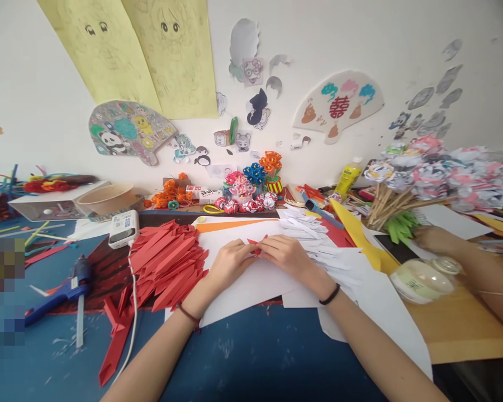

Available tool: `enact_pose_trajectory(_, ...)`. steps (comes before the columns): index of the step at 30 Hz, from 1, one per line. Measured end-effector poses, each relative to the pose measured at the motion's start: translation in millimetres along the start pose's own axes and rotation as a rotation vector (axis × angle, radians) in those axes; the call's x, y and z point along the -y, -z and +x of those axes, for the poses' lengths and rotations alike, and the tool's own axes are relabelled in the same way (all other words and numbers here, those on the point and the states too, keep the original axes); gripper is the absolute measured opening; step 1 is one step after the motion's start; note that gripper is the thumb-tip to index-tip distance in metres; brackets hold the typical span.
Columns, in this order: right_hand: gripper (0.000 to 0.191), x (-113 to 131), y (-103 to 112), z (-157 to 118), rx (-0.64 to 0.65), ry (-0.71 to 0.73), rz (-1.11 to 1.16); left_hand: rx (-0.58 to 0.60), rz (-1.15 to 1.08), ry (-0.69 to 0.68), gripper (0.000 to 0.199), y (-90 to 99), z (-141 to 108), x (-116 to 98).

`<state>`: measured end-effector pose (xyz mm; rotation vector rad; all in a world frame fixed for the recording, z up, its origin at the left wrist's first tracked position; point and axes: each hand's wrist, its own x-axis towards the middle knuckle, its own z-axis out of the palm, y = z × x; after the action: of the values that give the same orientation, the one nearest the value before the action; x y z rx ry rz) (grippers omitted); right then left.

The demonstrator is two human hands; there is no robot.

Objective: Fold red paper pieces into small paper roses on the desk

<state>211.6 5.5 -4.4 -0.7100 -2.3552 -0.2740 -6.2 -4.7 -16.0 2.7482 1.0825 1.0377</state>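
Note:
Between my fingertips is a small piece of folded red paper (256, 251), pinched from both sides over a white paper sheet (235, 285). My left hand (231, 261) grips its left side, and my right hand (285, 254) holds the right side. The fingers cover most of the piece, so its full shape is hidden. A pile of folded red paper strips (167, 259) lies left of my left hand. To the right of my right hand lies a stack of white paper strips (308, 229).
A blue glue gun (80, 279) and a white device (123, 229) with a cable sit at left. Paper flowers (251, 184) line the wall. At right are a glass jar (423, 279), a flower bouquet on sticks (419, 173) and another person's arm (478, 268).

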Motion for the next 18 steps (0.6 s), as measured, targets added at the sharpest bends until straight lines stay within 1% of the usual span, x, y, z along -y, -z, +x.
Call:
enact_pose_trajectory(11, 0.023, -1.8, -3.8, -2.4, -0.017, -0.002, 0.042, -0.002, 0.095, -0.012, 0.026, 0.8, -0.2, -1.5)
enact_pose_trajectory(18, 0.023, 0.9, 0.9, -1.3, 0.004, 0.000, 0.061, 0.003, 0.160, -0.020, 0.026, 1.1, -0.9, -3.1)
